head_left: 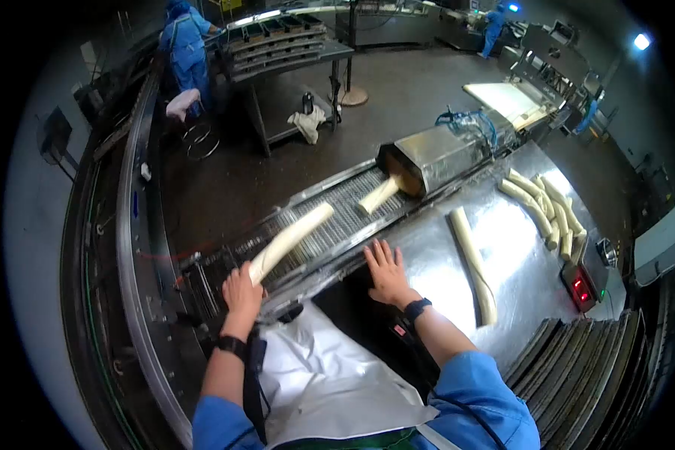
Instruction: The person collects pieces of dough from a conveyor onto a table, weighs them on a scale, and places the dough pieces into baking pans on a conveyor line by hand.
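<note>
My left hand (242, 295) is closed on the near end of a long pale dough roll (291, 238), which lies slantwise over the mesh conveyor (337, 204). Farther up the belt, a second dough piece (379, 195) sits at the mouth of a metal housing. Beside the belt's near rail, my right hand (386, 271) is spread open with nothing in it, at the edge of the steel table (435, 259). To its right a long dough roll (474, 266) lies on the table.
Several dough rolls (551, 206) are piled at the table's far right, near a scale with a red display (580, 286). Stacked trays (577, 367) stand at the lower right. A metal rail (131, 247) runs along the left. Two people in blue are in the background.
</note>
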`<action>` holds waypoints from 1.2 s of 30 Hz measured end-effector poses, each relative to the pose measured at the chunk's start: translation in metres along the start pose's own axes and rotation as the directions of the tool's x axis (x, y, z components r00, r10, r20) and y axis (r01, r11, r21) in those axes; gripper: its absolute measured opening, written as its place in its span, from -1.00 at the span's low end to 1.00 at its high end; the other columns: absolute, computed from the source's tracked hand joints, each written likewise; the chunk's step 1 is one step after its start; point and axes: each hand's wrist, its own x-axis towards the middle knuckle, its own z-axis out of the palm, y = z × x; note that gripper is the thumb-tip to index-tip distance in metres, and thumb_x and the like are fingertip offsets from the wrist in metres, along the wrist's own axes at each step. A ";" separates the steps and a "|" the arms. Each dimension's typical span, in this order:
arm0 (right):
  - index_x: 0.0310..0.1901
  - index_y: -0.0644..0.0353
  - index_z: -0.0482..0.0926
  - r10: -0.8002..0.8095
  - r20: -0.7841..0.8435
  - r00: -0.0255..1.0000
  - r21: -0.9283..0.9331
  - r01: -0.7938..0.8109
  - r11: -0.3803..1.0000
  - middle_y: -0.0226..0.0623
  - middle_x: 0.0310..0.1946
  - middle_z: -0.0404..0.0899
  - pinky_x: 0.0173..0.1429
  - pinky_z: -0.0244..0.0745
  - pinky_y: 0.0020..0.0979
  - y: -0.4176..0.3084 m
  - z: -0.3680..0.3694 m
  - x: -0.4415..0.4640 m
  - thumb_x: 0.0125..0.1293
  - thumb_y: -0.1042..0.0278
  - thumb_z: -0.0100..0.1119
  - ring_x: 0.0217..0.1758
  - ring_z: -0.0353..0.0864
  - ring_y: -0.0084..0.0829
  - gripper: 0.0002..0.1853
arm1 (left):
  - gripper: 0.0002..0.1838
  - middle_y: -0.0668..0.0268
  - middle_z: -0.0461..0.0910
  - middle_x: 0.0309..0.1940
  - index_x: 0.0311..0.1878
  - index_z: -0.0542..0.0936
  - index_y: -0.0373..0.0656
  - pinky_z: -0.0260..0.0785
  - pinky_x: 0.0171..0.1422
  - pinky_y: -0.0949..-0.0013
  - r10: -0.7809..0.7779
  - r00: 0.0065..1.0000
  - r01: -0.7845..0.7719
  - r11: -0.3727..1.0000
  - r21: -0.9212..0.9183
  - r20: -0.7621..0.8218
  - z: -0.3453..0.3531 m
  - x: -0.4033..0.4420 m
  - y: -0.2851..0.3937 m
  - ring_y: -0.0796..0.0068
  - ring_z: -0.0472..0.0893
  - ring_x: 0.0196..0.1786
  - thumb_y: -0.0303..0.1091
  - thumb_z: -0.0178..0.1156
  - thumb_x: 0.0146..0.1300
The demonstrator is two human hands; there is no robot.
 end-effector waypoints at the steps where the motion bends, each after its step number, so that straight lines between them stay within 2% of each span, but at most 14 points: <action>1: 0.41 0.20 0.03 -0.012 -0.013 1.000 0.043 0.012 0.999 0.09 0.42 0.00 0.48 -0.15 0.08 -0.007 0.005 -0.002 -0.18 0.26 0.39 0.50 -0.11 0.10 0.06 | -0.44 0.02 0.56 -0.10 0.15 0.44 -0.23 0.33 0.16 0.08 -0.011 1.000 0.011 0.999 -0.043 0.006 -0.005 0.001 0.002 -0.04 0.53 -0.02 -0.28 0.21 0.02; 3: 0.39 0.23 0.03 -0.128 -0.026 0.991 0.404 0.128 0.906 0.14 0.39 0.02 0.49 -0.08 0.00 -0.021 0.005 0.001 -0.17 0.31 0.40 0.48 -0.09 0.16 0.04 | -0.55 0.04 0.61 -0.30 -0.01 0.54 -0.32 0.41 -0.07 0.14 -0.040 0.994 0.080 0.886 -0.456 0.098 -0.011 -0.001 0.014 0.06 0.60 -0.22 -0.22 0.15 0.06; 4: 0.39 0.25 0.02 -0.141 -0.105 0.984 0.515 0.175 0.839 0.17 0.38 0.03 0.50 -0.07 -0.03 -0.031 0.003 0.000 -0.14 0.38 0.38 0.46 -0.08 0.20 0.01 | -0.59 0.14 0.61 -0.40 -0.15 0.57 -0.40 0.39 -0.22 0.27 -0.078 0.940 0.304 0.638 -0.708 0.333 -0.017 -0.005 0.028 0.30 0.58 -0.35 -0.20 0.12 0.09; 7: 0.39 0.22 0.03 -0.088 -0.318 0.944 0.625 0.278 0.730 0.14 0.37 0.05 0.52 -0.11 -0.08 -0.057 -0.017 0.002 -0.09 0.43 0.36 0.46 -0.07 0.18 -0.03 | -0.67 0.29 0.57 -0.38 -0.11 0.56 -0.39 0.34 -0.34 0.51 0.234 0.863 0.359 0.341 -0.869 0.448 -0.052 -0.035 0.092 0.56 0.53 -0.41 -0.32 0.16 0.15; 9: 0.35 0.22 0.08 -0.019 -0.487 0.873 0.649 0.377 0.660 0.12 0.32 0.15 0.47 0.04 -0.14 -0.058 -0.027 0.005 -0.07 0.50 0.34 0.43 0.07 0.10 -0.09 | -0.62 0.27 0.57 -0.38 0.01 0.50 -0.35 0.43 -0.32 0.51 0.388 0.789 0.428 0.208 -0.880 0.476 -0.071 -0.050 0.131 0.56 0.56 -0.42 -0.31 0.19 0.19; 11: 0.07 0.24 0.41 0.250 -0.344 0.905 0.879 0.217 0.424 -0.10 -0.12 0.57 0.06 0.47 -0.35 -0.057 -0.059 -0.005 -0.07 0.58 0.34 -0.03 0.59 -0.28 -0.43 | -0.56 0.19 0.58 -0.36 0.10 0.44 -0.36 0.47 -0.30 0.48 0.572 0.673 0.488 0.134 -0.863 0.469 -0.094 -0.056 0.156 0.48 0.57 -0.40 -0.22 0.11 0.27; 13: -0.08 0.25 0.50 0.340 -0.343 0.876 0.909 0.218 0.355 -0.22 -0.27 0.60 -0.04 0.49 -0.38 -0.039 -0.066 -0.017 -0.06 0.55 0.34 -0.16 0.58 -0.42 -0.57 | -0.52 0.14 0.58 -0.33 0.12 0.42 -0.36 0.47 -0.30 0.47 0.611 0.667 0.555 -0.026 -0.831 0.426 -0.115 -0.061 0.175 0.45 0.58 -0.40 -0.13 0.05 0.32; 17: -0.20 0.29 0.53 0.426 -0.323 0.845 0.737 -0.058 0.674 -0.21 -0.32 0.58 -0.15 0.46 -0.43 0.010 -0.098 -0.073 -0.02 0.32 0.43 -0.25 0.56 -0.44 -0.63 | -0.37 0.05 0.56 -0.08 0.24 0.34 -0.31 0.44 -0.05 0.42 0.632 0.714 0.574 -0.281 -0.769 0.302 -0.106 -0.048 0.177 0.39 0.57 -0.15 0.10 -0.17 0.42; 19: -0.15 0.30 0.53 0.598 -0.095 0.796 0.773 -0.320 0.548 -0.11 -0.26 0.57 -0.10 0.46 -0.34 0.044 -0.088 -0.101 -0.02 0.16 0.46 -0.22 0.56 -0.30 -0.52 | -0.40 0.07 0.57 -0.04 0.30 0.31 -0.26 0.44 0.05 0.39 0.615 0.745 0.500 -0.259 -0.826 0.257 -0.105 -0.046 0.162 0.42 0.57 -0.04 0.05 -0.09 0.42; 21: -0.10 0.28 0.51 0.597 -0.424 0.681 0.396 -0.453 0.799 0.01 -0.07 0.51 0.01 0.42 -0.20 0.077 -0.052 -0.129 -0.03 0.06 0.44 -0.05 0.49 -0.13 -0.45 | -0.45 0.10 0.58 -0.05 0.32 0.30 -0.25 0.44 0.03 0.42 0.438 0.837 0.403 -0.090 -0.911 0.328 -0.092 -0.044 0.140 0.45 0.58 -0.06 -0.09 0.00 0.40; 23: -0.02 0.24 0.49 0.542 -0.528 0.655 0.100 -0.585 0.805 0.06 0.06 0.41 0.15 0.34 -0.10 0.087 -0.066 -0.151 -0.04 0.03 0.43 0.13 0.36 0.02 -0.39 | -0.48 0.12 0.58 -0.05 0.30 0.32 -0.26 0.44 0.02 0.44 0.405 0.830 0.415 0.013 -0.910 0.385 -0.082 -0.042 0.118 0.46 0.58 -0.07 -0.17 0.04 0.39; 27: 0.25 0.12 0.29 0.755 -0.172 0.633 0.280 -0.703 0.654 0.03 0.05 0.41 0.12 0.40 -0.05 0.126 -0.057 -0.162 -0.09 -0.04 0.43 0.10 0.41 0.03 -0.14 | -0.55 0.19 0.60 -0.08 0.27 0.36 -0.26 0.43 0.00 0.48 0.263 0.800 0.511 0.174 -0.842 0.539 -0.052 -0.028 0.073 0.51 0.59 -0.11 -0.33 0.08 0.35; 33: 0.38 0.14 0.09 0.723 -0.185 0.666 0.083 -0.722 0.687 -0.01 0.00 0.43 0.05 0.42 -0.08 0.122 -0.053 -0.118 -0.09 0.10 0.37 0.04 0.45 0.00 -0.02 | -0.57 0.26 0.61 -0.11 0.23 0.40 -0.27 0.43 -0.11 0.57 0.075 0.828 0.492 0.380 -0.783 0.556 -0.011 0.012 0.080 0.57 0.59 -0.17 -0.37 0.12 0.32; 36: 0.37 0.21 0.10 0.649 -0.174 0.741 0.068 -0.648 0.758 -0.03 0.00 0.43 0.04 0.42 -0.09 0.107 -0.052 -0.104 -0.09 0.07 0.37 0.04 0.45 -0.04 -0.01 | -0.57 0.14 0.60 -0.06 0.19 0.44 -0.32 0.42 0.04 0.40 0.208 0.945 0.078 0.604 -0.793 0.251 0.027 0.050 0.084 0.36 0.60 -0.07 -0.40 0.15 0.26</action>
